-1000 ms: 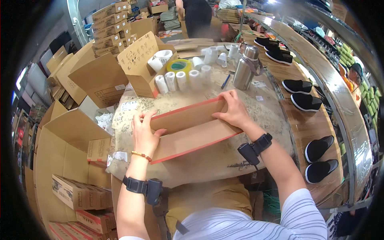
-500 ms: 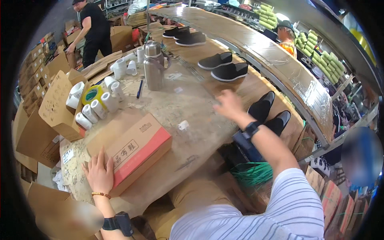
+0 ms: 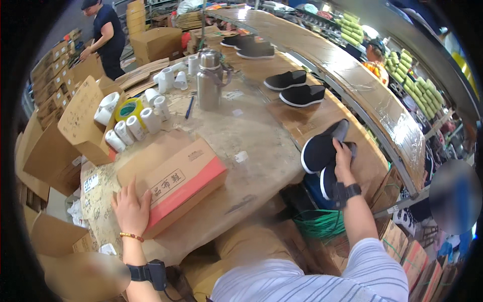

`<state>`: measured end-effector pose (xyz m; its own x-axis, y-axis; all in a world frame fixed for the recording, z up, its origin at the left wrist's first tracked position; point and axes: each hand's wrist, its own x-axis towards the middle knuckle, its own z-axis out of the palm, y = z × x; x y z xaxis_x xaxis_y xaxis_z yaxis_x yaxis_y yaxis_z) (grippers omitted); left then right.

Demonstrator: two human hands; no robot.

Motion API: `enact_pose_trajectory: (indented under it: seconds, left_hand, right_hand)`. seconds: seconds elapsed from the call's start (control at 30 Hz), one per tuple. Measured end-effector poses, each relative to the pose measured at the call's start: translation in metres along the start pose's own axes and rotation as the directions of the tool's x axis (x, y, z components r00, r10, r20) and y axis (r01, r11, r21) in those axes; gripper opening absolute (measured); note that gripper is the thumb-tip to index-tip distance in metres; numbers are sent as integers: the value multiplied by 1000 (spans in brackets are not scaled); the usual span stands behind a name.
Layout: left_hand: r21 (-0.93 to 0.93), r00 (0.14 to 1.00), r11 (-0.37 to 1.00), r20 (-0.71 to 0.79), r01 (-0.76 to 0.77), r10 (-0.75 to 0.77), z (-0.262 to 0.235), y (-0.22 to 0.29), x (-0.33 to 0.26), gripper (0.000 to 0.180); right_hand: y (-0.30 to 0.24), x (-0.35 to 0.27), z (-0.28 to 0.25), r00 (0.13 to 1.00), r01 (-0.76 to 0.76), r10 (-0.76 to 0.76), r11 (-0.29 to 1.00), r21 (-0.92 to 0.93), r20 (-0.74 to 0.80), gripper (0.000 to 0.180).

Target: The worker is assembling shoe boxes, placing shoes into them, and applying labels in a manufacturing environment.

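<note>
My right hand (image 3: 344,162) grips a pair of black slip-on cloth shoes (image 3: 318,152) with white soles at the right side of the table. Its thumb lies over the nearer shoe, and some fingers are hidden behind the pair. A closed brown shoebox (image 3: 193,168) with a red stripe lies on the table in front of me. My left hand (image 3: 132,205) rests flat against its left end, fingers spread, holding nothing. Farther along the wooden board stand another black pair (image 3: 302,95) and, beyond it, a third pair (image 3: 255,50).
Left of the box are white label rolls (image 3: 135,127), a yellow tape roll (image 3: 129,109) and open cartons (image 3: 83,121). A steel flask (image 3: 209,85) and a blue pen (image 3: 189,107) stand and lie behind it. A raised shelf (image 3: 322,55) runs along the right. Green twine (image 3: 319,224) hangs below.
My right hand has come down onto the nearest pair of shoes, taken hold of it and tilted it up toward me. My left hand stays at the shoebox.
</note>
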<state>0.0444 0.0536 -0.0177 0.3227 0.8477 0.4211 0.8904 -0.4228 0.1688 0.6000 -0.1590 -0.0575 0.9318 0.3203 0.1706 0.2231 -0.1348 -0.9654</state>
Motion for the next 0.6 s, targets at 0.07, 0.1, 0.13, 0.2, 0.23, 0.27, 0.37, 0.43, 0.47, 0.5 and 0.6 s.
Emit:
enact_pose_trajectory:
  seconds: [0.07, 0.1, 0.13, 0.2, 0.23, 0.27, 0.37, 0.43, 0.47, 0.5, 0.6]
  left_hand:
    - [-134, 999, 991, 43, -22, 28, -8, -1, 1, 49]
    - [-280, 994, 958, 75, -56, 81, -14, 0, 2, 51]
    - [-313, 996, 946, -55, -89, 75, -17, 5, 1, 45]
    - [-230, 984, 964, -149, -132, 99, -29, 15, -7, 40]
    - [-152, 961, 971, -231, -186, 148, -34, 20, -11, 35]
    - [-88, 942, 981, -308, -171, 136, -36, 26, -20, 31]
    - [84, 913, 981, -359, -175, 193, -11, 20, -49, 32]
    - [29, 953, 990, -269, -139, 141, 1, 25, -62, 36]
    - [-29, 955, 992, -275, -122, 109, 5, 35, -63, 36]
    - [-85, 957, 991, -280, -105, 77, 3, 47, -63, 37]
    - [-443, 988, 895, -151, -46, -24, -4, 85, -64, 36]
  right_hand:
    - [-14, -33, 34, 981, -99, 9, 882, 461, 194, 18]
    - [-21, -44, 39, 974, -117, 10, 880, 461, 228, 18]
    - [-26, -53, 43, 868, -359, 38, 738, 571, 495, 21]
    - [-41, -76, 54, 600, -691, -48, 472, 547, 799, 26]
    - [-50, -92, 63, 562, -720, -80, 442, 535, 823, 26]
    - [-60, -108, 69, 552, -726, -112, 422, 542, 826, 26]
    - [-76, -149, 97, 606, -689, -159, 386, 614, 780, 27]
    - [-83, -168, 105, 643, -654, -182, 375, 657, 744, 28]
    - [-83, -175, 107, 659, -641, -189, 365, 675, 728, 28]
    - [-88, -185, 108, 675, -623, -204, 358, 695, 710, 28]
    - [-94, -207, 117, 691, -597, -235, 348, 723, 684, 29]
